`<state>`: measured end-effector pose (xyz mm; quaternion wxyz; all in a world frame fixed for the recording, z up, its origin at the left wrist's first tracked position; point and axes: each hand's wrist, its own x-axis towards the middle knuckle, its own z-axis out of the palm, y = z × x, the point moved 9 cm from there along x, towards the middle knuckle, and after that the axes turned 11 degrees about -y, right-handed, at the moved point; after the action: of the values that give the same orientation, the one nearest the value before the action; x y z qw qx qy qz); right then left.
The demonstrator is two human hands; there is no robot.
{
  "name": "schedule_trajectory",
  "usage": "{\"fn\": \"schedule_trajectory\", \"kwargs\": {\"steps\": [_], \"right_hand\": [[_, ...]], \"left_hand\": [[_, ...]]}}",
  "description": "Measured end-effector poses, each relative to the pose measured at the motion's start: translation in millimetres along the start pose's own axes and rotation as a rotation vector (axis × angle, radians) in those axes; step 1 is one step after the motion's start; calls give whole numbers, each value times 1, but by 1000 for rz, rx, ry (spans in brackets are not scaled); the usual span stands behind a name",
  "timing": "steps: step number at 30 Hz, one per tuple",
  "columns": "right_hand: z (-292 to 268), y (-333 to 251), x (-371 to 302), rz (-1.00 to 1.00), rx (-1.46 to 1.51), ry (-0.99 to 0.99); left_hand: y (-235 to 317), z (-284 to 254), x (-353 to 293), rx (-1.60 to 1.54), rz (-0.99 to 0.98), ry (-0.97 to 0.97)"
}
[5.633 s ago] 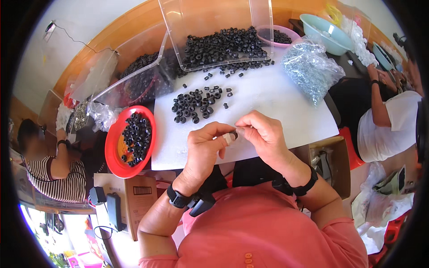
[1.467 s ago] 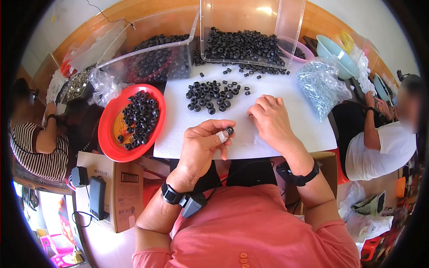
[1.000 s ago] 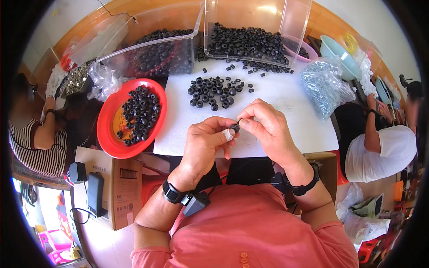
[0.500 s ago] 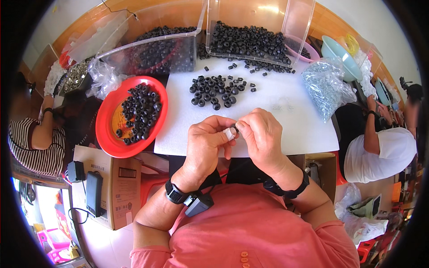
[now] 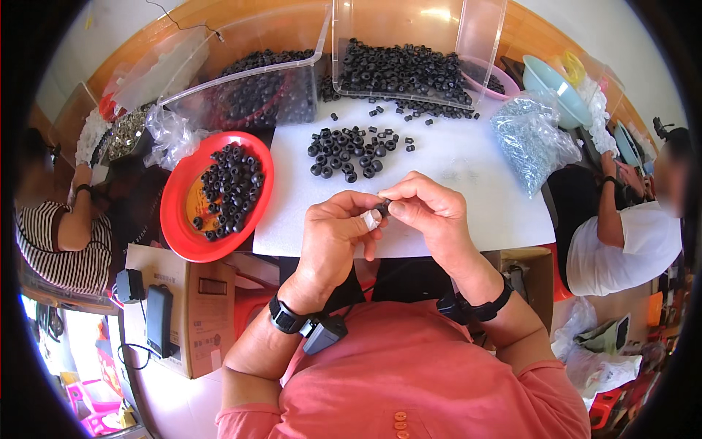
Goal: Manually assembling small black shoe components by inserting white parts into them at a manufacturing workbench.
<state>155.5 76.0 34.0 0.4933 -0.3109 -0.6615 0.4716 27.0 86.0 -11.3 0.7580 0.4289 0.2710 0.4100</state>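
Note:
My left hand (image 5: 333, 233) and my right hand (image 5: 431, 216) meet above the near part of the white foam sheet (image 5: 482, 219). Between their fingertips they pinch one small black round part (image 5: 382, 208), mostly covered by the fingers. White tape wraps my left thumb. Just beyond my hands lies a loose pile of black round parts (image 5: 342, 152) with holes in them. To the left, a red oval basin (image 5: 174, 197) holds many more of the same parts.
Two clear plastic bins (image 5: 322, 95) (image 5: 409, 95) of black parts stand at the back. A clear bag of small silvery pieces (image 5: 526, 139) and a light blue bowl (image 5: 559, 91) are at the right. A cardboard box (image 5: 208, 322) sits left below; people (image 5: 621, 249) (image 5: 62, 238) work on both sides.
My right hand's fingers have turned and straightened around the black part, which now shows more between the fingertips. The view has shifted slightly.

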Motion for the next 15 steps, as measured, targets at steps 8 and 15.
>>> {"fn": "schedule_trajectory", "kwargs": {"steps": [8, 15], "right_hand": [[-2, 0, 1, 27, -22, -7], [-2, 9, 4, 100, 53, -33]], "left_hand": [[-1, -1, -1, -3, 26, 4], [-1, -2, -1, -34, 56, -4]]}}
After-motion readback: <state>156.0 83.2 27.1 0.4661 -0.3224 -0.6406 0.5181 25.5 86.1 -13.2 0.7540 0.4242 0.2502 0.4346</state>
